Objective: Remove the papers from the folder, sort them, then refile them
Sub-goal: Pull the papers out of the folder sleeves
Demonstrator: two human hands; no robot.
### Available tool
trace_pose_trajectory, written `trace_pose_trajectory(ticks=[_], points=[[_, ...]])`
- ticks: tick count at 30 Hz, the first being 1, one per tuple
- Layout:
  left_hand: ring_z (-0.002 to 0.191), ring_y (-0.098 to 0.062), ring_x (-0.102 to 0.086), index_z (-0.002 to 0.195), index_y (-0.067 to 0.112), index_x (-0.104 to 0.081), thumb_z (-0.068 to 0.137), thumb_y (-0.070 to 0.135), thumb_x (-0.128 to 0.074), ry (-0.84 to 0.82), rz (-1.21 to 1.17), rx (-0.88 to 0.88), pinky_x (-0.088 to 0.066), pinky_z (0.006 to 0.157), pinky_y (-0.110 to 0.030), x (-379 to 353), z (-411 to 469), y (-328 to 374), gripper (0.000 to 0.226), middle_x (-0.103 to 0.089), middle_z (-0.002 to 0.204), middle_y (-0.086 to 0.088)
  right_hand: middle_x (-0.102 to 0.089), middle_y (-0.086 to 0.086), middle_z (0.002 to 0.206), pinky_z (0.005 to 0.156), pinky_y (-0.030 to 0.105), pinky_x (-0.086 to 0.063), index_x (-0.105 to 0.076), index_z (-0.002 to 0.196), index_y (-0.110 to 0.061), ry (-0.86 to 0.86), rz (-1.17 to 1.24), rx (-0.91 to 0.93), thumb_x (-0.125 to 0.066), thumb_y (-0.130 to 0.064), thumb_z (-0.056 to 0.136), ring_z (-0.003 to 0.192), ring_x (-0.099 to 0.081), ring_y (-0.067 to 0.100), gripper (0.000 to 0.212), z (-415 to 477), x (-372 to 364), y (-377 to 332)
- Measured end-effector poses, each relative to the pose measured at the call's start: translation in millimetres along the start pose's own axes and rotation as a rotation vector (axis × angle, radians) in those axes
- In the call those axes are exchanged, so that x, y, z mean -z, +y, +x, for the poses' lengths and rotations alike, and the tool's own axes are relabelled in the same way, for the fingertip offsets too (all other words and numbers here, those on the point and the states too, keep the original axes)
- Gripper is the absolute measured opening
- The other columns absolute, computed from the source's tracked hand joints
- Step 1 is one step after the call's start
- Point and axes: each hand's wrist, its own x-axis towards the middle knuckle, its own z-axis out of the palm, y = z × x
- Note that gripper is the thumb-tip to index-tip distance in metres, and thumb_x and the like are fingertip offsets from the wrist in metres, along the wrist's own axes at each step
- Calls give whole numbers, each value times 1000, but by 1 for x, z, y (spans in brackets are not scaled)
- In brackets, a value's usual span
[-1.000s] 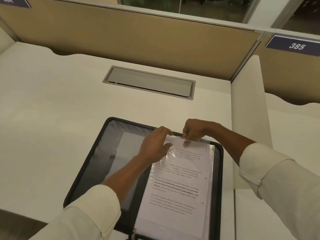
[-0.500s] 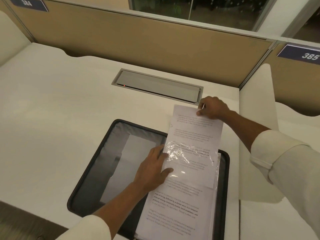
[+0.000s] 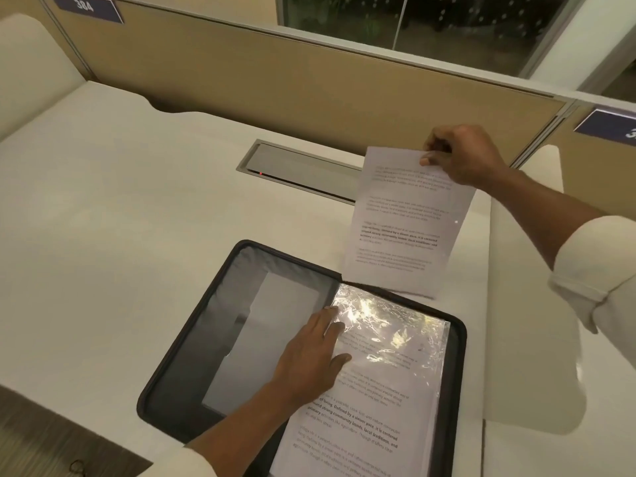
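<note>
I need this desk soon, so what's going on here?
A person is emptying an open zip folder lying on the desk. The right hand pinches a printed sheet by its top edge and holds it up, with its lower edge at the folder's far rim. The left hand rests flat on the shiny plastic sleeve in the folder's right half. A stack of papers lies under it, so sorting has hardly begun.
</note>
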Motion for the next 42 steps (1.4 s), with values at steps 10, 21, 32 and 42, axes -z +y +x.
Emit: trace_pose_trajectory(ticks=[10, 21, 32, 42], points=[[105, -8, -61, 122, 29, -57, 90, 61, -74, 386, -379, 276, -58, 86, -34, 66, 33, -3, 48, -60, 118, 15, -77, 4, 91, 74, 44, -63, -73, 93, -16, 6, 221, 93, -80, -19, 92, 83, -74, 25, 8, -11, 52, -55], [79, -10, -78, 93, 14, -71, 93, 34, -82, 396, -739, 393, -66, 73, -43, 168, 33, 16, 23, -80, 91, 8, -81, 5, 90, 77, 32, -59, -76, 98, -14, -348, 593, 145, -84, -21, 81, 80, -74, 15, 20, -30, 40, -118], [83, -19, -80, 103, 16, -75, 97, 35, -76, 420, -944, 624, -66, 80, -46, 191, -33, -31, 20, -82, 96, 5, -78, 14, 115, 83, 39, -61, -71, 120, 0, -397, 1088, -198, -89, -7, 71, 105, -75, 31, 53, -80, -53, -135], [79, -23, -78, 93, 17, -76, 101, 42, -70, 435, -761, 778, -65, 76, -45, 240, -76, -177, 27, -81, 85, 3, -81, 6, 108, 77, 35, -65, -76, 116, -4, -439, 1142, -533, -87, -2, 82, 103, -78, 27, 36, -132, -206, -291]])
